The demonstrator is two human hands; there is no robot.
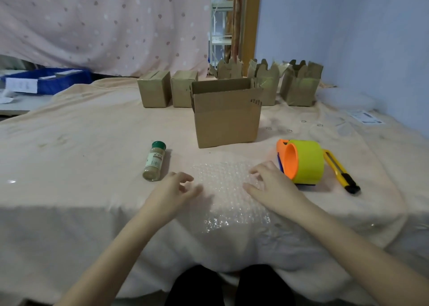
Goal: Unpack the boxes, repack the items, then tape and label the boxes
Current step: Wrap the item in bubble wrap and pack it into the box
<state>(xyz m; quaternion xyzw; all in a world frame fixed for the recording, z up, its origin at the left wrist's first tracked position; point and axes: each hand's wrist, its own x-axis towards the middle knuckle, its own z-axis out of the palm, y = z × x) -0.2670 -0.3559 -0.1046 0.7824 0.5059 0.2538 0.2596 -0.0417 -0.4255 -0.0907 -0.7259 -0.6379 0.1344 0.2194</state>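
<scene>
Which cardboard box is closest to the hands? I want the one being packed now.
The large open box standing alone mid-table, just beyond the bubble wrap. The other boxes sit in a row behind it, all smaller.

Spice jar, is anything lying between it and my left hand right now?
Nothing visible. The spice jar lies on its side just beyond and left of the left hand, with only bare cloth between them.

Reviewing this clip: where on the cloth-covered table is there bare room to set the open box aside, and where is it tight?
Widest bare cloth: left of the spice jar, below the two closed boxes. A smaller patch lies right of the utility knife, below the shipping label. Crowded: the back row, and the front centre, where both hands rest by the bubble wrap and tape dispenser.
</scene>
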